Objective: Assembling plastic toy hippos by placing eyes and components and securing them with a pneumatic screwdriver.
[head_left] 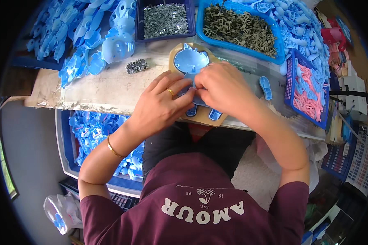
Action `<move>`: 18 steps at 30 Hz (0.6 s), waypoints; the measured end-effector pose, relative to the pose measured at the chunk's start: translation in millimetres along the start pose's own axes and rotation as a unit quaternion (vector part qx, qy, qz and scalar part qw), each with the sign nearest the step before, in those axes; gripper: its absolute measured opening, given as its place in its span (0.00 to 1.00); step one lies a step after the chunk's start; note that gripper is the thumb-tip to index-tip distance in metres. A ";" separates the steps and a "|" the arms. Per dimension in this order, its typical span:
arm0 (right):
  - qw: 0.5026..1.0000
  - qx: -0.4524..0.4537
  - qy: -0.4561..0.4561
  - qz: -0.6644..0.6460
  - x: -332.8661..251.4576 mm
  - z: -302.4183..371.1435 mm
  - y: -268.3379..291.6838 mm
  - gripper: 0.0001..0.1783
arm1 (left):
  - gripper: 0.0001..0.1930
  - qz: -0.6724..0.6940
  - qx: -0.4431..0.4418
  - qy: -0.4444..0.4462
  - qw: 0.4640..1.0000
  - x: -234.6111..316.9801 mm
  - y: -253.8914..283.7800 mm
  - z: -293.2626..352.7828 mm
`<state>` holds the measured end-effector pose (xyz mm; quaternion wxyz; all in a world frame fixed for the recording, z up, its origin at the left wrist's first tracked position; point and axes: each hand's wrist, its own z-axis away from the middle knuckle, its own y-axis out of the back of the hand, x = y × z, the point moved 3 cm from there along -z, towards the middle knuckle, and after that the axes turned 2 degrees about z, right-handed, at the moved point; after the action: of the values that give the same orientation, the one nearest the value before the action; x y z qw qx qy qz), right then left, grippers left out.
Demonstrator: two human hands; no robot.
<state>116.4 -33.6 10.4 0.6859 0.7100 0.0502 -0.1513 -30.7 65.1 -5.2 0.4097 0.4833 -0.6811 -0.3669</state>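
Worn pale worktop (110, 87), front edge chipped, seen from above; grey floor at left. Centred near the front edge: one tan jig (176, 57) carrying one light-blue toy shell (191, 60), rounded end toward the back. Left hand (161, 104), ringed and bangled, fingers curled and pressing on the shell's front part; right hand (223, 87) closed over the same part, fingertips pinching it; exact piece gripped hidden beneath both. Two small blue shoe-shaped pieces (215, 114) showing under the hands at the jig's front edge; one more (265, 87) lying loose to the right. Along the back edge: one dark tray (165, 19) of grey metal bits, one blue basket (241, 27) of olive parts. At the right edge: one blue basket (310, 96) of pink and blue parts. One small grey cluster (137, 65) left of the jig. Heaps of blue shells (90, 36) at the back left corner, too many to count. Below the front edge: one bin (98, 134) of blue pieces.
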 end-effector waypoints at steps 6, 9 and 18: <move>0.999 0.022 -0.009 -0.034 9.3 2.3 -2.7 0.03 | 0.15 0.041 0.024 0.017 0.999 -1.4 -3.6 -2.2; 0.994 0.086 0.017 -0.063 7.4 6.3 -2.3 0.03 | 0.14 0.056 0.037 0.023 0.997 -3.4 -5.2 -0.9; 0.995 0.063 -0.003 -0.075 6.3 4.1 -1.5 0.03 | 0.18 0.113 0.021 0.052 0.992 -7.8 1.7 -3.3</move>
<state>121.3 -38.4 7.0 0.6267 0.7455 0.0916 -0.2075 -26.8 72.7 -3.9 0.4734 0.4307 -0.7162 -0.2783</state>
